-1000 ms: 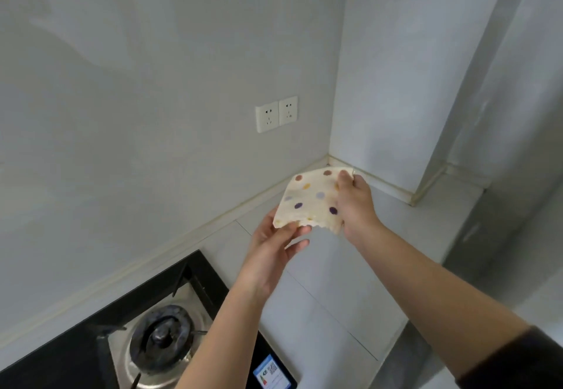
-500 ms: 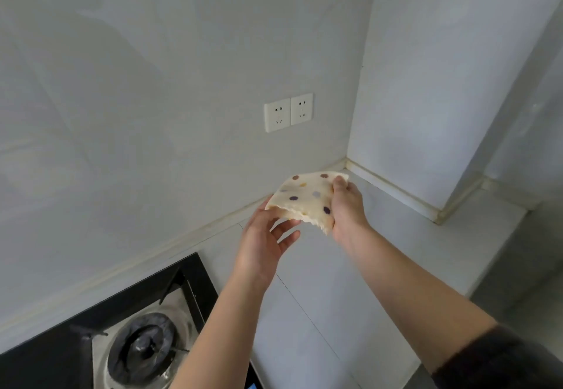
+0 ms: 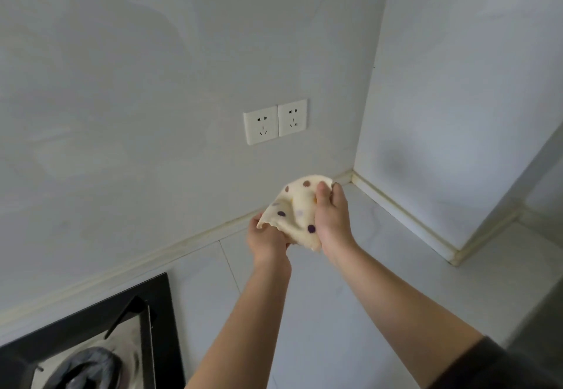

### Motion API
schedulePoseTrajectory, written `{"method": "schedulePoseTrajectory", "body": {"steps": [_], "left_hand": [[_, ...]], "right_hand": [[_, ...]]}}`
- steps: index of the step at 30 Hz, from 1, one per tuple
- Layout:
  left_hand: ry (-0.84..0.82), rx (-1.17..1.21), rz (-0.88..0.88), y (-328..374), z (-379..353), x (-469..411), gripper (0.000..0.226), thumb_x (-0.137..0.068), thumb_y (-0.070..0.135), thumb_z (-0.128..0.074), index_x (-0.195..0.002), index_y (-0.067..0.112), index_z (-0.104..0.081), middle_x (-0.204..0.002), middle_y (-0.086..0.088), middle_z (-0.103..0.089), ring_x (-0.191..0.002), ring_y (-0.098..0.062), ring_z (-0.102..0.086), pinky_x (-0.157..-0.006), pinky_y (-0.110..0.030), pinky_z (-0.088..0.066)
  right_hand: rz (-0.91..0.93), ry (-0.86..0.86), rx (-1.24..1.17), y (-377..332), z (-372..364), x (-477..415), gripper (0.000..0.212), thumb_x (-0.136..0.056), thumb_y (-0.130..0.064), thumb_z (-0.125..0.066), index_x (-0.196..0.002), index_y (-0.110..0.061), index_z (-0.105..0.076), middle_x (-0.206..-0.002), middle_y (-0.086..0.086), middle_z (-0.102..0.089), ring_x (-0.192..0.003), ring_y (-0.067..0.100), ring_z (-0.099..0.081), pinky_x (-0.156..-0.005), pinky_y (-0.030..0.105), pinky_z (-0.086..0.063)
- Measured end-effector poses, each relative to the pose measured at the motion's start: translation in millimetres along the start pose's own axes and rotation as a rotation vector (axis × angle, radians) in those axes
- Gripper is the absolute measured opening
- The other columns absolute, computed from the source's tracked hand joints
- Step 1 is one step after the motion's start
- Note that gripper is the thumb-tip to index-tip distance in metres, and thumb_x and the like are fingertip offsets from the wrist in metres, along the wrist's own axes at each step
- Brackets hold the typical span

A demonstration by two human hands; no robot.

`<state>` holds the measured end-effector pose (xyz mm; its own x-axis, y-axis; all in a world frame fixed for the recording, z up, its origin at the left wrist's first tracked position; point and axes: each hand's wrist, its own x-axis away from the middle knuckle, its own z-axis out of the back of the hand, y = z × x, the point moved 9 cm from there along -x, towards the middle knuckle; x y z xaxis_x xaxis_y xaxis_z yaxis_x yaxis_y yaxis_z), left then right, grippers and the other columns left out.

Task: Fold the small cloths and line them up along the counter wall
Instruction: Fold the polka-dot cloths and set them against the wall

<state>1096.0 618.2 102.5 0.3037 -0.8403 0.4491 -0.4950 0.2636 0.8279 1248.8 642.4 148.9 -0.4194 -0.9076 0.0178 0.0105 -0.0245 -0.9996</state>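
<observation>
I held the dotted cloth (image 3: 297, 212) bunched in the air above the counter (image 3: 350, 282) near the corner, my right hand (image 3: 333, 215) pinching its top edge, my left hand (image 3: 266, 240) gripping its lower corner, fingertips hidden beneath the fabric, the stove (image 3: 91, 343) blurred and cut off lower left

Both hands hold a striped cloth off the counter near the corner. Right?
Not striped: the head view shows a cream cloth with coloured dots. The left hand and right hand do hold it off the counter near the corner.
</observation>
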Motion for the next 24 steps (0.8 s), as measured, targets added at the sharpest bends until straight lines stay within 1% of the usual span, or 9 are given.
{"method": "schedulePoseTrajectory", "body": {"steps": [2, 5, 8, 12, 14, 17, 19, 21, 24], "left_hand": [[0.109, 0.031, -0.060, -3, -1, -10, 0.025, -0.088, -0.002, -0.036, -0.076, 0.017, -0.047, -0.075, -0.002, -0.055, -0.065, -0.020, -0.047, -0.055, -0.026, -0.038], [0.173, -0.001, -0.178, -3, -3, -19, 0.023, -0.084, -0.005, -0.040, -0.075, 0.014, -0.048, -0.072, -0.003, -0.053, -0.066, -0.021, -0.046, -0.054, -0.028, -0.040], [0.118, -0.100, -0.282, -3, -17, -14, 0.018, -0.083, -0.006, -0.047, -0.083, 0.009, -0.058, -0.074, -0.005, -0.060, -0.062, -0.018, -0.054, -0.050, -0.025, -0.048], [0.099, -0.537, -0.513, -8, -25, -21, 0.030, -0.073, -0.007, -0.048, -0.086, 0.016, -0.063, -0.066, 0.001, -0.066, -0.063, -0.022, -0.062, -0.052, -0.032, -0.050], [0.086, -0.844, -0.598, -19, -31, -30, 0.046, -0.071, -0.005, -0.053, -0.108, 0.023, -0.061, -0.079, 0.006, -0.069, -0.071, -0.025, -0.064, -0.056, -0.034, -0.049], [0.004, -1.189, -0.732, -45, -46, -41, 0.068, -0.074, -0.002, -0.057, -0.136, 0.022, -0.042, -0.115, 0.008, -0.062, -0.085, -0.025, -0.064, -0.060, -0.030, -0.047], [-0.088, -1.354, -0.884, -65, -57, -48, 0.077, -0.064, -0.005, -0.063, -0.135, 0.017, -0.042, -0.131, 0.001, -0.055, -0.103, -0.027, -0.063, -0.066, -0.035, -0.053], [-0.191, -1.506, -0.998, -87, -65, -61, 0.082, -0.056, -0.005, -0.068, -0.132, 0.013, -0.045, -0.139, -0.006, -0.051, -0.121, -0.029, -0.055, -0.083, -0.042, -0.054], [-0.335, -1.687, -1.132, -118, -78, -82, 0.061, -0.067, 0.006, -0.057, -0.128, 0.008, -0.052, -0.141, -0.009, -0.049, -0.131, -0.029, -0.045, -0.105, -0.050, -0.040]], "right_hand": [[0.087, -0.007, 0.040, -4, 3, -6, 0.026, -0.102, -0.029, -0.035, -0.080, -0.016, -0.039, -0.079, -0.001, -0.047, -0.070, 0.014, -0.048, -0.036, 0.019, -0.040], [0.151, 0.022, 0.071, -2, 11, -20, 0.022, -0.102, -0.026, -0.035, -0.088, -0.011, -0.041, -0.076, -0.005, -0.049, -0.071, 0.015, -0.050, -0.049, 0.029, -0.049], [0.152, 0.089, 0.060, 10, 23, -42, 0.021, -0.103, -0.021, -0.036, -0.084, -0.013, -0.040, -0.075, -0.006, -0.050, -0.066, 0.009, -0.050, -0.054, 0.017, -0.042], [0.130, 0.072, 0.133, 36, 31, -74, 0.021, -0.102, -0.022, -0.036, -0.084, -0.010, -0.040, -0.072, -0.003, -0.049, -0.063, 0.008, -0.048, -0.051, 0.009, -0.036], [0.100, 0.032, 0.205, 59, 34, -89, 0.022, -0.102, -0.023, -0.036, -0.086, -0.008, -0.041, -0.071, -0.001, -0.049, -0.062, 0.009, -0.047, -0.050, 0.011, -0.035], [0.046, -0.037, 0.320, 104, 38, -108, 0.024, -0.102, -0.024, -0.037, -0.088, -0.006, -0.044, -0.072, 0.002, -0.050, -0.064, 0.016, -0.049, -0.052, 0.019, -0.036], [0.019, -0.079, 0.386, 132, 39, -119, 0.024, -0.102, -0.025, -0.037, -0.089, -0.007, -0.045, -0.072, 0.002, -0.051, -0.066, 0.019, -0.050, -0.052, 0.023, -0.036], [0.014, -0.128, 0.460, 155, 37, -131, 0.021, -0.102, -0.027, -0.037, -0.092, -0.011, -0.045, -0.074, 0.001, -0.053, -0.067, 0.018, -0.053, -0.051, 0.022, -0.036], [0.045, -0.181, 0.582, 178, 29, -150, 0.023, -0.102, -0.031, -0.038, -0.102, -0.011, -0.051, -0.079, 0.002, -0.057, -0.075, 0.024, -0.059, -0.060, 0.029, -0.041]]}}
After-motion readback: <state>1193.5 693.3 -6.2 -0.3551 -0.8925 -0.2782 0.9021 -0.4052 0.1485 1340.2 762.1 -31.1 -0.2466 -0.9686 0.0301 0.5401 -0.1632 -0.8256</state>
